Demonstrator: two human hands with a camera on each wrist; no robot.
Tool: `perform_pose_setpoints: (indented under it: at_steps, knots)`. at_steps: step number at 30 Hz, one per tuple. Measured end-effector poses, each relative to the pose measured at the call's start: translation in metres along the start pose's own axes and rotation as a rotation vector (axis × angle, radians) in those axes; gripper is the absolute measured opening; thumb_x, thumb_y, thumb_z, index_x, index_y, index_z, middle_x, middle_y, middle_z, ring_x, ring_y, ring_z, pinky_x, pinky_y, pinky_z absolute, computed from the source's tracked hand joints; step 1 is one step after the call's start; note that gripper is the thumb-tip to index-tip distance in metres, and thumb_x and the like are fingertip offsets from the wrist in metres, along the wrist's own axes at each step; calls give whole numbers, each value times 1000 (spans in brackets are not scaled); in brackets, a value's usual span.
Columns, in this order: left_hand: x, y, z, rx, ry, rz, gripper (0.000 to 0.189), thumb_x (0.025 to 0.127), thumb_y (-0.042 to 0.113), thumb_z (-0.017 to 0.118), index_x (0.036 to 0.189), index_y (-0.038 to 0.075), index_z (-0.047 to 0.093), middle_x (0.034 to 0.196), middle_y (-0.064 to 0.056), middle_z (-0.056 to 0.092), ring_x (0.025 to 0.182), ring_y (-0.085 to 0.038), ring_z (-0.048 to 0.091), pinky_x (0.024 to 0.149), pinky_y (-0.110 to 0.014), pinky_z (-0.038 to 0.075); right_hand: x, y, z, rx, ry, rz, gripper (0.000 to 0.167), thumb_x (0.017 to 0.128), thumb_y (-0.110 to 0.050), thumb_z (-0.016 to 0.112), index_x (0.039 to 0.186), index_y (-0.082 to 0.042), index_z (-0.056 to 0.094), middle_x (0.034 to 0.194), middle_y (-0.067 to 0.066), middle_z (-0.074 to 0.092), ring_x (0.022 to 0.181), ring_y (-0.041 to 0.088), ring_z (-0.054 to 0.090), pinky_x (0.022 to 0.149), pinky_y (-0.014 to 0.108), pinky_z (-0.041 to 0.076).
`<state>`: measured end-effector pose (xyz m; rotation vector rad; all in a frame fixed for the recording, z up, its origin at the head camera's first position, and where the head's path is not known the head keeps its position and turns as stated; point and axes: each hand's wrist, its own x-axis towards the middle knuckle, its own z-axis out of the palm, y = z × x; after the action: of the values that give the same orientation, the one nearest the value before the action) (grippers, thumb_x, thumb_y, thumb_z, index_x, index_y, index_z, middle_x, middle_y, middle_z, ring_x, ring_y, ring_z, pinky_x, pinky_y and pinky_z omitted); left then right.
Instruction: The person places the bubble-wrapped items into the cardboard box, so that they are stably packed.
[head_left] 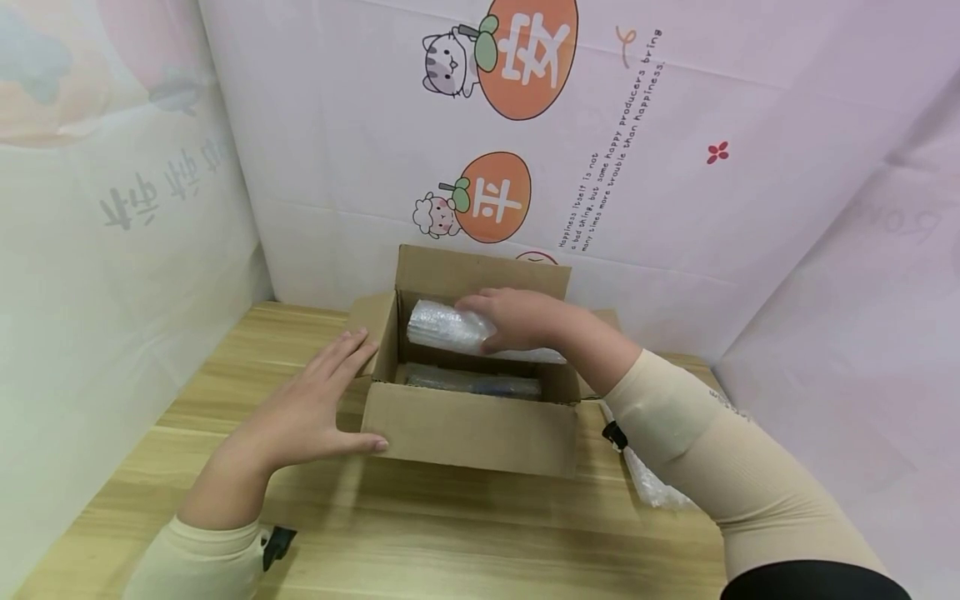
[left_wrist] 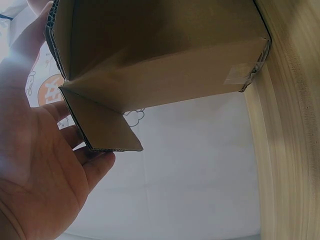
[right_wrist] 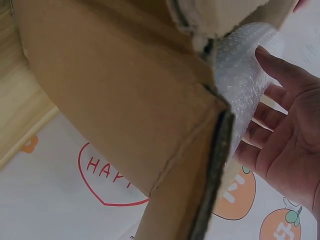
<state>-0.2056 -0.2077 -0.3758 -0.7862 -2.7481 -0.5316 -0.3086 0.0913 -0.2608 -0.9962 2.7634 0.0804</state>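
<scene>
Right fingers [right_wrist: 272,117] gripping wrapped roll [head_left: 442,327], open carton [head_left: 471,429], edges [right_wrist: 216,170] close

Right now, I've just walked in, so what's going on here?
A person's right hand holds a bubble-wrapped roll at the mouth of an open cardboard box. Their left hand is at the box's left flap. Another wrapped item lies inside. Whether the roll is going in or coming out isn't clear.
</scene>
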Motion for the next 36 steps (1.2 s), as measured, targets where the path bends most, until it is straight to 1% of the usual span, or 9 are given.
perform_pose_setpoints:
  at_steps: [5,11,14,17,20,24,27,31,36]
  knots:
    - [0,0,-1,4,-16,1,121,68,84,61,159,23,11,166,-3,9,152,-31,9,115,-61,26,-2,2,0,3,-8,3,78,89,-39,72,153,-20,34,156,9,36,142,26,37,116,46,34]
    - [-1,0,-1,7,-22,-4,121,68,85,60,159,25,9,166,-2,7,152,-31,9,114,-62,27,-8,8,-3,13,50,-11,77,88,-42,72,153,-21,35,153,6,40,139,24,41,114,44,36]
    - [-1,1,-1,2,-23,-8,121,67,85,60,159,26,9,166,-1,7,152,-31,8,113,-63,28,-13,11,-6,31,73,2,77,88,-42,71,153,-23,35,152,5,40,139,24,42,114,44,36]
    - [-1,2,-1,0,-24,-9,121,67,85,60,159,26,10,166,-1,7,152,-31,9,113,-63,28,-20,17,-10,60,98,10,77,89,-41,71,153,-22,34,153,6,39,139,25,41,114,45,36]
    - [-1,2,-1,3,-23,-8,121,67,85,60,159,25,10,166,-1,7,152,-31,9,113,-63,28,-28,26,-14,86,144,-3,77,88,-40,72,152,-19,36,154,6,39,140,26,39,114,45,35]
    - [-1,3,0,3,-23,-6,121,68,85,61,159,25,10,166,-2,7,152,-32,8,114,-63,27,-42,40,-20,171,213,-15,76,87,-35,75,150,-14,39,150,8,43,135,29,45,111,46,39]
    - [-1,3,0,1,-21,-3,120,68,84,62,159,24,10,166,-3,8,152,-32,9,114,-63,26,-56,48,-27,255,233,23,76,88,-36,74,151,-16,36,150,9,42,133,31,47,107,49,42]
    - [-2,3,-1,-1,-20,-3,120,68,83,62,159,24,11,166,-3,8,152,-33,9,114,-63,26,-73,57,-34,314,260,73,77,89,-39,72,153,-22,33,150,9,43,135,32,45,105,52,44]
    - [-2,3,-2,-2,-24,-6,120,69,84,61,159,25,9,166,-3,8,152,-32,9,113,-64,27,-92,70,-35,365,311,111,79,90,-37,71,155,-19,29,149,11,43,135,31,44,101,52,47]
